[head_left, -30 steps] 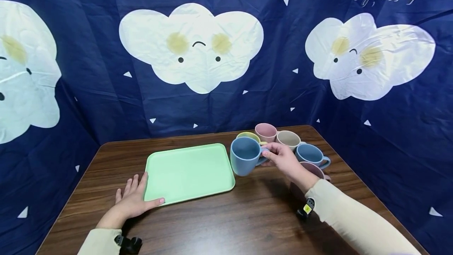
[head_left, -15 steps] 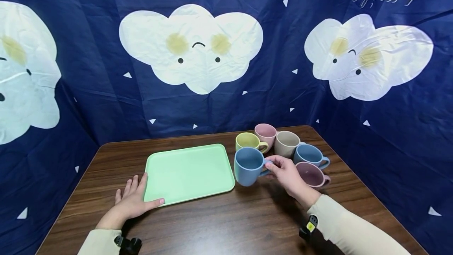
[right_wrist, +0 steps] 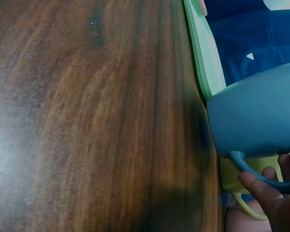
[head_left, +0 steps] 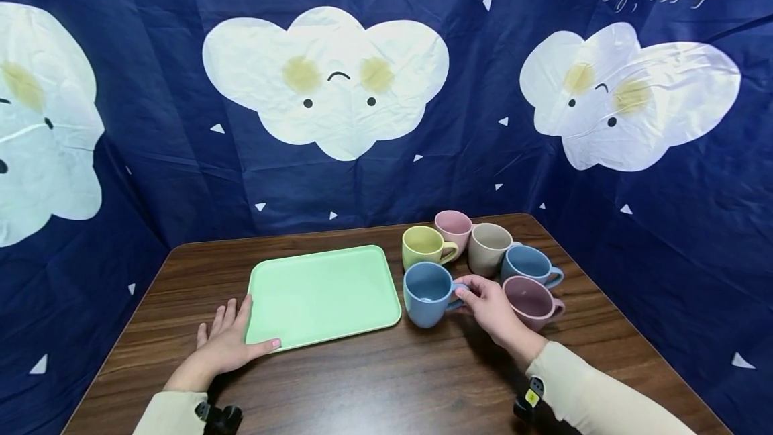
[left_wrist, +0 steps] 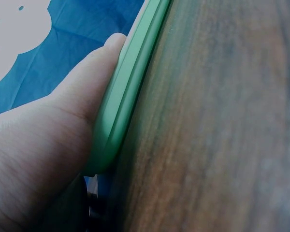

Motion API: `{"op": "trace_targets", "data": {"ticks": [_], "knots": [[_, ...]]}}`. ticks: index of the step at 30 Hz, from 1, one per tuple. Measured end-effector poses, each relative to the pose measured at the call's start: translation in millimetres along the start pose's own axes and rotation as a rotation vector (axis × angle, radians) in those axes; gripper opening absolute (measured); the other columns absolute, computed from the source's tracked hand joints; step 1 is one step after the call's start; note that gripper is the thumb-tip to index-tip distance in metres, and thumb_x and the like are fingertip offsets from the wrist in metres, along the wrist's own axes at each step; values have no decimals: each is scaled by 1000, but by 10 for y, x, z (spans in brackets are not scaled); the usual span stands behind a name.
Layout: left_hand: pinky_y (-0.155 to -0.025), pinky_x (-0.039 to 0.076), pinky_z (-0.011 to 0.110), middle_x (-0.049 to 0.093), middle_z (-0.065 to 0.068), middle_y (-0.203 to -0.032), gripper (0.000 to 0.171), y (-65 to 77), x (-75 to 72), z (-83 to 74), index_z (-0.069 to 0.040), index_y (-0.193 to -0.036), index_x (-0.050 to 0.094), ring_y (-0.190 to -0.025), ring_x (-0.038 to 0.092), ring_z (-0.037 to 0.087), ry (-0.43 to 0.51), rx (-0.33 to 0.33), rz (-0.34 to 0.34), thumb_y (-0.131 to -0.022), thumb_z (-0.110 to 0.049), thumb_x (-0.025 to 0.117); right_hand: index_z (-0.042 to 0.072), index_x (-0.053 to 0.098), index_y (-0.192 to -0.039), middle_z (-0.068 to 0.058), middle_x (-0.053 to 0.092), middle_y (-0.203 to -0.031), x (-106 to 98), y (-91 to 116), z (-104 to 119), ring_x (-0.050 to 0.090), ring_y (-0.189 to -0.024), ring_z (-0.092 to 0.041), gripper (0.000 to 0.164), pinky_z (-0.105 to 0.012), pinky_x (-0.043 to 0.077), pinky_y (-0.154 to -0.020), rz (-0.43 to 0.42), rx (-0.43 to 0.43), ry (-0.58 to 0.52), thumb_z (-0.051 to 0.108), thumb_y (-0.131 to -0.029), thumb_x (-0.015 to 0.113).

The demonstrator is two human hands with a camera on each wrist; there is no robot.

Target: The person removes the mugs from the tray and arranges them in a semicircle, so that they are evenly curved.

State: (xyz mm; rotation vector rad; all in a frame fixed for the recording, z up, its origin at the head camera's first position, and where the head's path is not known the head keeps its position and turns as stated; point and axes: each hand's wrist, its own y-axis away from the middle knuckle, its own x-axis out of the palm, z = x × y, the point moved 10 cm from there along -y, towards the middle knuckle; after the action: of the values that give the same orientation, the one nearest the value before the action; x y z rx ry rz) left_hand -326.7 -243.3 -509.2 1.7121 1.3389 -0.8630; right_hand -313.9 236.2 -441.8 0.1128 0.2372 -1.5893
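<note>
My right hand (head_left: 494,312) pinches the handle of a blue mug (head_left: 425,306), upright just right of the light green tray (head_left: 323,297) in the head view. In the right wrist view the same mug (right_wrist: 256,113) has its base close to the tabletop; whether it touches is hard to tell. Spread fingers of my left hand (head_left: 222,349) lie along the tray's near left corner, thumb on its front rim. The left wrist view has that thumb against the tray's side (left_wrist: 121,92). Just behind the held mug stands a yellow-green mug (head_left: 421,244).
A pink mug (head_left: 454,225), a beige mug (head_left: 488,250), a second blue mug (head_left: 527,264) and a mauve mug (head_left: 528,301) cluster at the right of the brown wooden table (head_left: 362,381). A dark blue cloud-patterned curtain (head_left: 338,186) hangs behind the table.
My right hand has lowered the blue mug and brought it nearer to me and slightly right, leaving the yellow-green mug in fuller view. The left hand and tray have stayed put.
</note>
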Motion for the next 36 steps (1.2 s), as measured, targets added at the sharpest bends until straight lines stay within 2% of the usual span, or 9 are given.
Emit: {"op": "trace_targets", "data": {"ticks": [4,10,16,21,27,33,36], "knots": [[-102,-12,81,-7,46,-156,132,-12,23,18,5,-159,-2,-143,-12,62,-4,-1,4,-80,-75,67,-12,64,-112,-16,69,-100,6,44,-37,70,-89,-30,16,-51,59,-83,26,-9,-8,-5,-100,57],[-103,-13,80,-7,45,-156,132,-12,31,8,5,-159,-2,-143,-12,62,0,1,2,-80,-75,67,-13,63,-113,-17,68,-103,-31,126,-61,69,-88,-18,16,-44,60,-81,10,-25,30,-6,-99,57],[-103,-13,80,-6,45,-156,132,-13,40,25,5,-159,-1,-143,-11,62,9,1,-7,-79,-75,68,-10,65,-109,-14,68,-97,-64,218,-81,69,-87,-24,13,-37,61,-76,-49,-21,70,-7,-98,57],[-103,-13,80,-6,45,-156,132,-3,33,20,5,-159,-1,-143,-11,62,9,0,-5,-79,-75,67,-8,67,-108,-15,69,-99,-85,294,-118,69,-87,-23,13,-38,61,-76,-70,-21,100,-6,-99,59],[-103,-12,81,-6,45,-156,132,8,23,-5,5,-159,-1,-143,-11,62,-3,4,-4,-79,-75,67,-8,66,-109,-16,68,-101,-131,424,-131,68,-85,-18,13,-36,61,-75,-79,-48,125,-7,-98,58],[-102,-13,81,-7,45,-156,132,-5,17,13,5,-159,-2,-143,-12,62,-3,-3,1,-79,-76,67,-9,64,-111,-18,67,-103,-159,467,-113,69,-87,-22,14,-36,61,-75,-61,-60,131,-8,-99,57],[-102,-12,81,-7,45,-156,132,-8,13,17,5,-159,-2,-143,-12,62,-5,-3,0,-79,-76,67,-5,66,-110,-14,68,-102,-173,468,-56,67,-87,-19,14,-33,60,-76,-57,-88,213,-6,-98,59]]}}
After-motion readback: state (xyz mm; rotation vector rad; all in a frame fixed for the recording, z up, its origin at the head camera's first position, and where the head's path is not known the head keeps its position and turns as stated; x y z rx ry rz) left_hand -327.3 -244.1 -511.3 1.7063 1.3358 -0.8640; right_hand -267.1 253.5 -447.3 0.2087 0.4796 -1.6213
